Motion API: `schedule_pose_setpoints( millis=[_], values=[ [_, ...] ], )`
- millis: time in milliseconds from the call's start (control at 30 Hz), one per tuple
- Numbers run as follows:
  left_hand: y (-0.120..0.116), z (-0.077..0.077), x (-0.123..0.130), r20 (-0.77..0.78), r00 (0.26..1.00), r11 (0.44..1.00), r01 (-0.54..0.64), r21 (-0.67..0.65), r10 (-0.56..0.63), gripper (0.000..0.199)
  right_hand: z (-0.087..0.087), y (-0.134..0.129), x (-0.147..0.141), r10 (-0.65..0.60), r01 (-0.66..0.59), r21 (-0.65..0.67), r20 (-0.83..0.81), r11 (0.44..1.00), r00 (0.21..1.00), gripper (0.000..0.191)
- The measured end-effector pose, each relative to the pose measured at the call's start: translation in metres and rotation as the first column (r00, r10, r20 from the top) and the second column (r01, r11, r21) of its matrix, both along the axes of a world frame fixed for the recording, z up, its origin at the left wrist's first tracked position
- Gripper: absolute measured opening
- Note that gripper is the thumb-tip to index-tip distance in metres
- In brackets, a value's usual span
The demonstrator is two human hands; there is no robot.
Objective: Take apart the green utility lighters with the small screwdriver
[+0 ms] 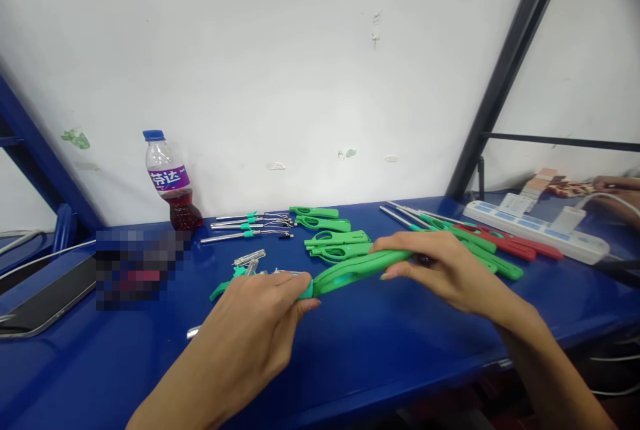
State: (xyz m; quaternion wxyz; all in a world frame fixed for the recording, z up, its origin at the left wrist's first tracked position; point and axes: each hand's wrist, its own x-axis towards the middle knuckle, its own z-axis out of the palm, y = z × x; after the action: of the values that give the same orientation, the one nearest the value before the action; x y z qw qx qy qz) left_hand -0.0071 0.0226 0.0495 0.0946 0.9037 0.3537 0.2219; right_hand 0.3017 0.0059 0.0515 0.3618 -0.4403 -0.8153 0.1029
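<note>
A green long-reach lighter (363,270) is held level above the blue table between my two hands. My left hand (255,317) is closed around its teal collar; a metal tube end (193,332) shows on the far side of that hand. With thumb and fingers, my right hand (440,270) pinches the other end of the green handle. Behind it lie several green handle shells (343,238). Metal tubes with teal collars and thin wires (247,233) rest at the back. Clear plastic pieces (250,259) and small teal parts (220,290) are partly hidden behind my left hand.
Green lighters (505,265) and red lighters (530,250) with metal tubes lie at right, beside a white power strip (540,230). A soda bottle (173,183) stands at the wall. A dark flat device (50,293) lies left. Another person's hand (615,187) shows far right.
</note>
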Motion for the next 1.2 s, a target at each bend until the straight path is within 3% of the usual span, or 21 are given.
schedule_pose_setpoints(
  millis=[100,167,267,367,533,700,933,1200],
  values=[
    [0.003,0.003,-0.004,-0.019,1.0,0.99,-0.007,-0.139,0.005,0.039,0.001,-0.002,-0.001,0.03,-0.036,0.121,0.058,0.992,0.998,0.031],
    [0.006,0.003,-0.006,-0.042,0.999,0.983,-0.04,-0.182,0.032,0.038,0.001,-0.003,-0.003,0.002,-0.016,0.128,0.11,0.992,0.994,0.036],
    [0.012,-0.001,-0.008,-0.029,0.994,0.987,-0.108,-0.117,0.106,0.025,0.0,-0.005,-0.008,-0.083,0.071,0.065,0.204,0.995,0.975,0.031],
    [0.014,-0.007,-0.007,-0.034,0.992,0.989,-0.121,-0.084,0.118,0.022,-0.003,-0.007,-0.018,-0.142,0.14,0.029,0.316,0.99,0.938,0.045],
    [0.011,-0.016,0.005,-0.123,0.987,0.992,-0.113,-0.064,0.104,0.025,-0.008,-0.008,-0.046,-0.077,0.101,-0.037,0.41,0.994,0.909,0.051],
    [0.009,-0.019,0.01,-0.158,0.984,0.993,-0.095,-0.077,0.081,0.027,-0.008,-0.004,-0.057,-0.039,0.07,-0.059,0.415,0.996,0.909,0.052],
    [0.006,-0.016,0.005,-0.175,0.971,0.968,-0.194,-0.159,0.166,0.034,-0.008,-0.004,-0.053,-0.046,0.07,-0.039,0.438,0.997,0.898,0.047],
    [0.006,-0.021,-0.006,-0.113,0.987,0.967,-0.138,-0.216,0.115,0.039,-0.006,-0.003,-0.056,0.021,0.032,-0.137,0.37,0.99,0.929,0.043]
  ],
)
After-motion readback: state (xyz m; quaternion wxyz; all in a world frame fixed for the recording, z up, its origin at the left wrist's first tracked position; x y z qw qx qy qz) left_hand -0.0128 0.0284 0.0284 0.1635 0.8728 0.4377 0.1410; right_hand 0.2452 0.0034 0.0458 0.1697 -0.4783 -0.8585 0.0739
